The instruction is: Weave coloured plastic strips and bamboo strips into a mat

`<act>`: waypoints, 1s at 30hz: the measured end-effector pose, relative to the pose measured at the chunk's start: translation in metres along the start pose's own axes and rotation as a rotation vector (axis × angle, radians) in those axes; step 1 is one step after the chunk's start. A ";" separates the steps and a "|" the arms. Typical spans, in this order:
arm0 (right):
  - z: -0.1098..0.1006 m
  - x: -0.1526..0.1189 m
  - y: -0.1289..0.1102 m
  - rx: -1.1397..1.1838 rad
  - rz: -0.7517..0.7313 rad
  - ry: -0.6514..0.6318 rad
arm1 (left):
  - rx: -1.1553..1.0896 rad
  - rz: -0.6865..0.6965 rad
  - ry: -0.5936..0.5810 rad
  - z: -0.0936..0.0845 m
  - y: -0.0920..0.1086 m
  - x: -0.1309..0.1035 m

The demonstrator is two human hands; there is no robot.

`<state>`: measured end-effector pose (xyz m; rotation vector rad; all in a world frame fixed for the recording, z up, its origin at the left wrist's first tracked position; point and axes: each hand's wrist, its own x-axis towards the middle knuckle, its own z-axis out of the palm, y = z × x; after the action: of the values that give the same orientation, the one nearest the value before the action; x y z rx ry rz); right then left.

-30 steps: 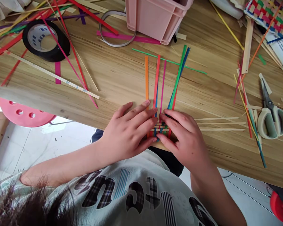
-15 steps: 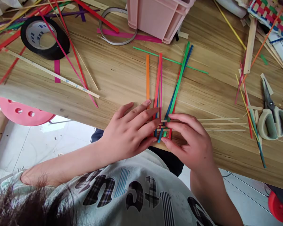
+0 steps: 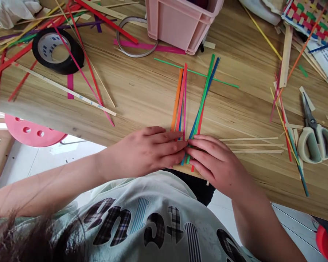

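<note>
In the head view, my left hand [image 3: 160, 147] lies palm down at the near table edge, fingers stretched out over the lower parts of an orange strip [image 3: 176, 96] and a red strip [image 3: 182, 98]. A thin magenta strip [image 3: 185, 109] stands beside them. My right hand [image 3: 217, 156] has its fingers bent and closed against the lower ends of a green strip [image 3: 205, 96] and a blue strip [image 3: 211, 82]. Pale thin strips [image 3: 255, 145] run crosswise and come out right of my right hand. The crossing point is mostly hidden under my fingers.
A black tape roll [image 3: 58, 51] and a tangle of coloured strips lie at left. Behind stand a pink basket [image 3: 180, 27] and a grey ring [image 3: 136, 54]. Scissors [image 3: 314, 127] lie at right near loose strips. A loose green strip [image 3: 196, 72] lies beyond the upright ones.
My left hand has pushed right, bringing the orange strip up against the red one. My right fingers have drawn closer together and shifted slightly left, and both hands' fingertips now meet.
</note>
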<state>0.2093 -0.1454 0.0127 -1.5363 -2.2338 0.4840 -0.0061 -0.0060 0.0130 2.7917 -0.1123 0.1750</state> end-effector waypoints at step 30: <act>0.001 -0.010 0.003 -0.223 -0.075 -0.055 | -0.046 0.003 0.007 0.004 -0.005 0.004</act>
<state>0.2139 -0.1537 0.0093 -1.5543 -2.4476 0.2655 -0.0010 -0.0024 0.0085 2.7447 -0.1170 0.1807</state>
